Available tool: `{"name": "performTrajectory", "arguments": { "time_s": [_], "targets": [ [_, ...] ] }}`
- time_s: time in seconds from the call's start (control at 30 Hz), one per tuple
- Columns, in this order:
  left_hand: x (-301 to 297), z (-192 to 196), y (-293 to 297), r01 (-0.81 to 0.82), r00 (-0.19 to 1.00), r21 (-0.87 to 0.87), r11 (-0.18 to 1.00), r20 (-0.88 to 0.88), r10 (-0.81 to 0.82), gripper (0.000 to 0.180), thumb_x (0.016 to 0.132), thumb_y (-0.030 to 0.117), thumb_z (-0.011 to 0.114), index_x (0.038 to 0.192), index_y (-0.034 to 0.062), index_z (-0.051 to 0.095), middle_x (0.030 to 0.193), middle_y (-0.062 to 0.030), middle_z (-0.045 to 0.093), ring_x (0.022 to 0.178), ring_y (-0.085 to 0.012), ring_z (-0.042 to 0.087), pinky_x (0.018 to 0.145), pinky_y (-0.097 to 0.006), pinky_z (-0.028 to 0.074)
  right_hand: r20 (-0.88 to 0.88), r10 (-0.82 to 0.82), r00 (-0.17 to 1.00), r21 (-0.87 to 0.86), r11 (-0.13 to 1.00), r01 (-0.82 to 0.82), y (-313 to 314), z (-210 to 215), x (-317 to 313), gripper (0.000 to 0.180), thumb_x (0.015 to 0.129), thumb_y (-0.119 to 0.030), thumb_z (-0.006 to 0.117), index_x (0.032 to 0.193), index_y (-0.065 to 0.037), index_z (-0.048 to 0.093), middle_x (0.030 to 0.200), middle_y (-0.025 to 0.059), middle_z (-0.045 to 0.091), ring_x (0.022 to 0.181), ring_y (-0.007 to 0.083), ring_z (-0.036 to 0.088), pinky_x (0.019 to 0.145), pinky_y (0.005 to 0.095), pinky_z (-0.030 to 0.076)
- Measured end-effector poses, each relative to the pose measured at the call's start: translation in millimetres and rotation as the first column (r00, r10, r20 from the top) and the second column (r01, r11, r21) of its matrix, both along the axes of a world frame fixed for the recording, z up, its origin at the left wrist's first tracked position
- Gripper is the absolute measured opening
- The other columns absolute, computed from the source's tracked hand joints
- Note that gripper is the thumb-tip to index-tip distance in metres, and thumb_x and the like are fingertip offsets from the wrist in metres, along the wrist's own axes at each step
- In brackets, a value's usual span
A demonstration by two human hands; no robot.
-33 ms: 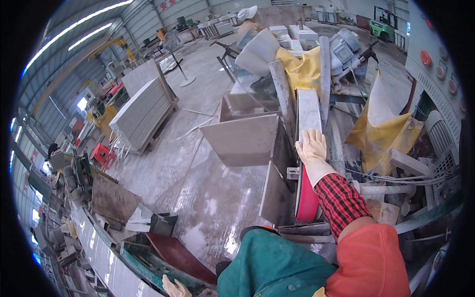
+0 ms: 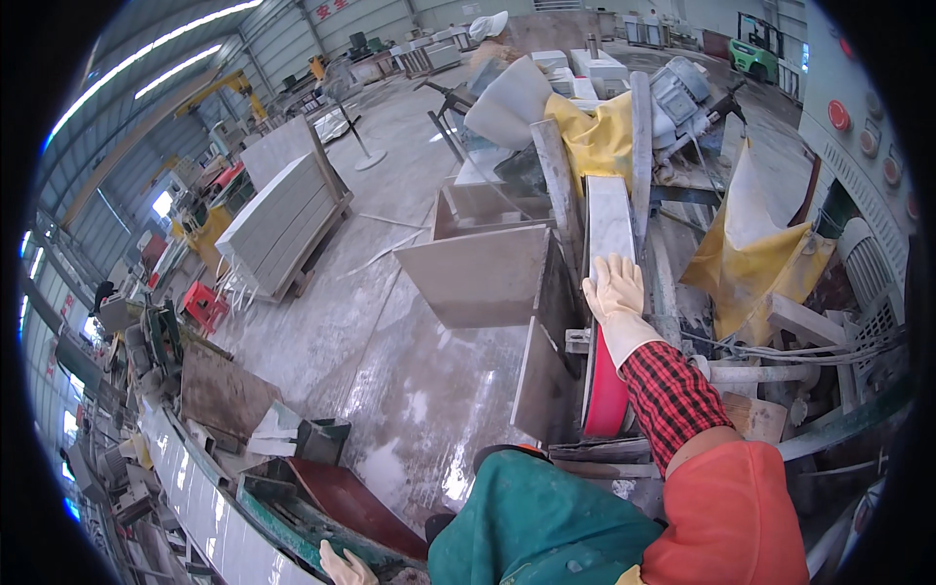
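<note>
My right hand (image 2: 616,288), in a cream rubber glove, lies palm down with its fingers outstretched on a long pale stone strip (image 2: 609,222). The strip sits on a narrow red conveyor belt (image 2: 606,395), its far end passing under a yellow flap (image 2: 595,136) between two upright posts. Nothing is gripped in that hand. At the lower edge, my gloved left hand (image 2: 345,565) is partly cut off by the picture. Its visible fingers are extended and hold nothing I can see. It is beside a green metal trough (image 2: 278,522) with a red-brown board (image 2: 356,507).
Left of the belt stand grey splash panels (image 2: 478,278). A grey electric motor (image 2: 680,90), yellow sheeting (image 2: 746,283) and a control panel (image 2: 863,117) are at right. Stacked slabs (image 2: 283,229) stand farther left, and glossy strips (image 2: 210,502) run along the lower left.
</note>
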State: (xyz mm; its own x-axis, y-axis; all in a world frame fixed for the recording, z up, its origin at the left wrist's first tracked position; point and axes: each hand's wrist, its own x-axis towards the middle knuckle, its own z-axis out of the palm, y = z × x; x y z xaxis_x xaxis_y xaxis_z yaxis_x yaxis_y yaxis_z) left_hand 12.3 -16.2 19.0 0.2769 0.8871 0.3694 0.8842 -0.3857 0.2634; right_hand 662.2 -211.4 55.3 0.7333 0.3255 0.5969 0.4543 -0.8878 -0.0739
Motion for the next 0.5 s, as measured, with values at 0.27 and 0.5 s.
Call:
{"name": "performTrajectory", "arguments": {
  "time_s": [0.27, 0.5],
  "targets": [
    [19, 26, -13, -0.034, 0.999, -0.046, 0.998, 0.030, 0.035, 0.045, 0.100, 0.021, 0.048, 0.137, -0.0048, 0.047, 0.136, -0.0269, 0.051, 0.126, -0.0397, 0.047, 0.109, -0.045, 0.036, 0.016, 0.004, 1.000, 0.017, 1.000, -0.004, -2, 0, -7, 0.039, 0.083, -0.040, 0.063, 0.112, -0.015, 0.058, 0.107, 0.0072, 0.052, 0.107, 0.0261, 0.048, 0.094, 0.0411, 0.036],
    [28, 44, -27, -0.015, 0.999, -0.022, 1.000, 0.042, 0.016, 0.045, 0.100, 0.021, 0.048, 0.137, -0.0045, 0.047, 0.135, -0.0267, 0.052, 0.125, -0.0399, 0.048, 0.109, -0.045, 0.036, -0.146, -0.037, 0.989, -0.070, 0.997, 0.027, -2, 12, -23, 0.047, 0.089, -0.043, 0.055, 0.126, -0.014, 0.055, 0.119, 0.0082, 0.052, 0.115, 0.0262, 0.047, 0.099, 0.0408, 0.035]
  ]
}}
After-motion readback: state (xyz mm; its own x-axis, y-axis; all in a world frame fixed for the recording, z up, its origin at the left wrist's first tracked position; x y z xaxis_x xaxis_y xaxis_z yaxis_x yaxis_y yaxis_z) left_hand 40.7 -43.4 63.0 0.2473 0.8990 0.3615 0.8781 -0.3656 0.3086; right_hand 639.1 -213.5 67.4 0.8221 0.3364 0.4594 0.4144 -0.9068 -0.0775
